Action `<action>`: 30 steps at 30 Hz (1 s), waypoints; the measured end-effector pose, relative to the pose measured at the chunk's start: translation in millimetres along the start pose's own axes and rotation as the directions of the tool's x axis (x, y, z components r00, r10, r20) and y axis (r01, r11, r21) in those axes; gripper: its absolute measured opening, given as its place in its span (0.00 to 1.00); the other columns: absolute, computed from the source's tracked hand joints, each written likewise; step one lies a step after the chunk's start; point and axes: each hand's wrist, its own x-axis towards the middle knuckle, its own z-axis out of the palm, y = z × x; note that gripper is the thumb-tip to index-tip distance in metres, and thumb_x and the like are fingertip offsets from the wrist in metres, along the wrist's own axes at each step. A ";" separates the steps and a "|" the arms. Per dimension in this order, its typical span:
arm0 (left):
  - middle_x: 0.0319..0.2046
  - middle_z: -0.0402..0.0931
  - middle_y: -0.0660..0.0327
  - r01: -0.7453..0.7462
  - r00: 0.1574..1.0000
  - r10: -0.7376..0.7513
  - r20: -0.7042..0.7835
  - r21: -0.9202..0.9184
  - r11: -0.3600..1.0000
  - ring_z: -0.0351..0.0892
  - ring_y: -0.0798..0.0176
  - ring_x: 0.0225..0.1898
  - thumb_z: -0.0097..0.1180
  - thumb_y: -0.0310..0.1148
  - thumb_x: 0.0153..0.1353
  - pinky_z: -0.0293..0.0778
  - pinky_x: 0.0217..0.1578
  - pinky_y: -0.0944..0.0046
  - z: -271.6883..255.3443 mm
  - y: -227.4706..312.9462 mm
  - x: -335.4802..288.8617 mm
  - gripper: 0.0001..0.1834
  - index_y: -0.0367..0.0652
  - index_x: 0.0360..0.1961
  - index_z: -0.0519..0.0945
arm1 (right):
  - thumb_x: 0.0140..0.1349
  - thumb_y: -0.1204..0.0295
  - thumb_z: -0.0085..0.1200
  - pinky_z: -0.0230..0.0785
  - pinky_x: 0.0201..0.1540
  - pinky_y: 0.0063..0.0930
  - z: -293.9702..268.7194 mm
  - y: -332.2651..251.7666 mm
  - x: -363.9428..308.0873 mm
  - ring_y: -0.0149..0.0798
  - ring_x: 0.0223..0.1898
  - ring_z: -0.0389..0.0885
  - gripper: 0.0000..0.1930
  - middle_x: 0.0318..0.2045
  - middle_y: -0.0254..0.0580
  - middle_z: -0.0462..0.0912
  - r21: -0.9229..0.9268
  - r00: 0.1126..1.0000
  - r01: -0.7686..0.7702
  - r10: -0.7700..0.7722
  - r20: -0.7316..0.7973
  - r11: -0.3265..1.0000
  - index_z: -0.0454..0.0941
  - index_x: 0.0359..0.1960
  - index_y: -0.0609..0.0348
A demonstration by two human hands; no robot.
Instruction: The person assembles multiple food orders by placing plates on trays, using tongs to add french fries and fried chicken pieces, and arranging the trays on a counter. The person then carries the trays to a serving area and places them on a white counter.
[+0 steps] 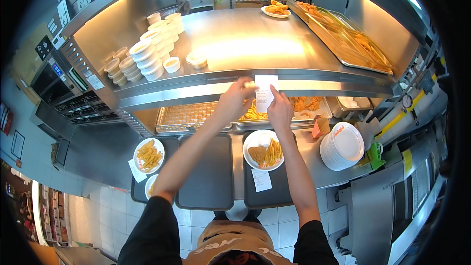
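A white printed paper slip [264,93] hangs upright against the metal front edge of the heated shelf. The index finger of my right hand [280,113] is stretched out onto the slip's right side, with its other fingers partly curled. My left hand [234,99] is raised just left of the slip, its fingertips smeared by motion. Below my hands, a white plate [250,143] with a breaded piece [257,154] and fries [273,153] sits on the right dark tray [279,194]. Another paper slip [261,179] lies in front of that plate.
Stacked lidded cups [152,64] and breaded food on a plate [276,13] stand on the upper shelf [221,29]. Fries [253,112] lie in the lower bay. A plate of fries [149,155] is left of the middle tray [205,172]; stacked plates [342,145] stand right.
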 end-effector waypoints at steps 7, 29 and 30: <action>0.46 0.82 0.57 0.821 0.530 -0.399 0.748 -0.335 0.462 0.81 0.64 0.49 0.59 0.31 0.65 0.77 0.52 0.62 21.2 73.4 -261.8 0.17 0.41 0.55 0.80 | 0.62 0.76 0.51 0.75 0.39 0.42 -0.1 -0.7 19.7 0.51 0.36 0.82 0.24 0.36 0.51 0.79 0.191 0.993 0.103 -0.090 -0.078 0.976 0.73 0.62 0.58; 0.63 0.67 0.54 -0.014 -0.260 -0.894 0.364 -0.927 -0.374 0.68 0.50 0.63 0.49 0.44 0.62 0.67 0.62 0.38 -141.9 -84.7 -694.3 0.26 0.45 0.60 0.72 | 0.63 0.60 0.54 0.58 0.69 0.49 146.6 -7.1 -356.9 0.68 0.67 0.61 0.34 0.69 0.72 0.55 -0.098 0.919 0.028 0.012 0.394 0.995 0.63 0.67 0.65; 0.62 0.69 0.54 -0.017 -0.152 -0.890 0.429 -0.902 -0.431 0.70 0.49 0.63 0.49 0.41 0.61 0.69 0.61 0.38 -141.9 -97.4 -701.7 0.26 0.42 0.59 0.71 | 0.62 0.59 0.54 0.55 0.70 0.50 147.7 -7.2 -358.8 0.67 0.69 0.58 0.34 0.69 0.72 0.55 -0.177 0.931 0.052 0.016 0.364 0.983 0.64 0.66 0.65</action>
